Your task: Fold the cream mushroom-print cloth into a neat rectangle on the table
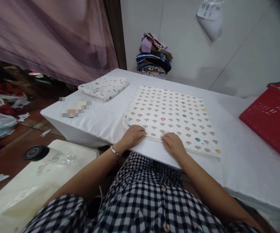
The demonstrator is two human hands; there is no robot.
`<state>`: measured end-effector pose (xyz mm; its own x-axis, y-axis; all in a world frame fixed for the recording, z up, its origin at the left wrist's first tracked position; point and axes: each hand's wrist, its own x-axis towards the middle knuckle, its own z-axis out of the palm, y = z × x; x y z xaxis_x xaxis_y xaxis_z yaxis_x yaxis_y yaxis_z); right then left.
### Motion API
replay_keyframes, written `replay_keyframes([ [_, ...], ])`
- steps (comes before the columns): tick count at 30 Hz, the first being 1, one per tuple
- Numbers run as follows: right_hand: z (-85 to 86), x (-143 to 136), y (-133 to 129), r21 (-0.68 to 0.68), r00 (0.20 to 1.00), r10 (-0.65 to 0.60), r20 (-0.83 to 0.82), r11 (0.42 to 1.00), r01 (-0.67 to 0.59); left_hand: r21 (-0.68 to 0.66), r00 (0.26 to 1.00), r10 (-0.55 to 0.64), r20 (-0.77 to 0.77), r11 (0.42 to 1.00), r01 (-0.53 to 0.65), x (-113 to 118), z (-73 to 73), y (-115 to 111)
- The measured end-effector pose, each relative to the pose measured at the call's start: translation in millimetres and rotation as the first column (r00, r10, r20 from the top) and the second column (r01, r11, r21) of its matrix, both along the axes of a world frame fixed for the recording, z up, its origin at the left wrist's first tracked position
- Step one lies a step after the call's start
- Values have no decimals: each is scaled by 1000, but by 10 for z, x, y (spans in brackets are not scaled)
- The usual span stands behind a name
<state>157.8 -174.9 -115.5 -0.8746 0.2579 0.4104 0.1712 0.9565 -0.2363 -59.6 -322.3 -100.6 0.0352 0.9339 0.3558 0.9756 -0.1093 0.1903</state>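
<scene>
A cream cloth with small mushroom prints [174, 113] lies folded flat on the white table [246, 155]. My left hand [133, 136] rests on its near edge, fingers curled down on the fabric. My right hand [173, 144] presses the same near edge just to the right, a short gap between the two hands. Whether either hand pinches the cloth or only presses on it I cannot tell. A silver bracelet sits on my left wrist.
A smaller folded printed cloth [104, 86] lies at the table's far left. A stack of folded clothes [154, 55] stands against the back wall. A red basket [273, 116] sits at the right. A white lidded container [33, 181] stands at my lower left.
</scene>
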Motion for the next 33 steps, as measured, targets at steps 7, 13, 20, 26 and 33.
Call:
replay_keyframes([
  [7, 22, -11, -6, 17, 1000, 18, 14, 1000, -18, -82, 999, -29, -34, 996, 26, -55, 42, 68],
  [13, 33, -24, -16, 16, 999, 8, 33, 1000, -9, -122, 995, -36, -94, 992, 25, -39, 77, 129],
  [20, 84, -43, -39, 54, 995, -18, 102, 998, 12, -58, 986, -15, -164, 998, 5, 9, 44, 83],
  [26, 137, -87, -73, 92, 993, -14, 116, 996, 3, -40, 983, -13, -182, 999, 5, 14, 44, -1],
  [33, 83, -118, -57, 186, 989, 13, 147, 982, -41, -59, 983, -8, -185, 998, -3, 28, -18, -9],
])
